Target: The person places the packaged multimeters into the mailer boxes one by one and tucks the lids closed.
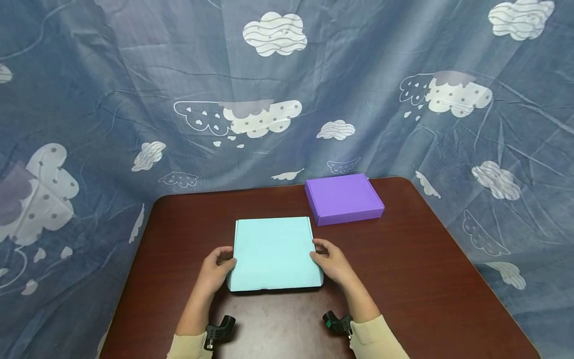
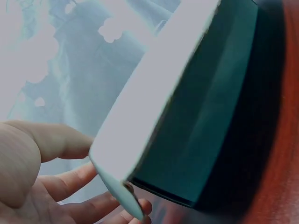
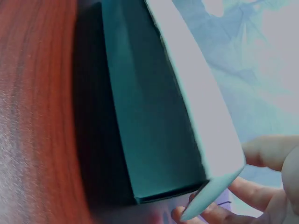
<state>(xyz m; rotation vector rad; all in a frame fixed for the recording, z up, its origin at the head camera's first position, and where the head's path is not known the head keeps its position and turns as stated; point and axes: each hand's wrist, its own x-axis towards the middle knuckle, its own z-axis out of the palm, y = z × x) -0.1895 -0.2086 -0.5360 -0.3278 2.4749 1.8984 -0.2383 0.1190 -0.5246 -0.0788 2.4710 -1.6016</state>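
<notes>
A flat light blue cardboard box (image 1: 274,254) lies in front of me on the brown table. My left hand (image 1: 217,269) holds its left side, thumb at the top edge and fingers lower down. On the opposite side my right hand (image 1: 331,259) grips the box in the same way. In the left wrist view, the fingers (image 2: 96,205) reach behind a pale side flap (image 2: 117,191) that stands out at the corner. The right wrist view has a matching side flap (image 3: 212,196) by the right fingers. The dark teal front panel (image 3: 149,116) is in shade.
A closed purple box (image 1: 344,198) sits at the back of the table (image 1: 430,279), to the right of the light blue one. Behind the table hangs a blue curtain (image 1: 215,60) with cloud prints. Each wrist wears a black camera mount (image 1: 219,330).
</notes>
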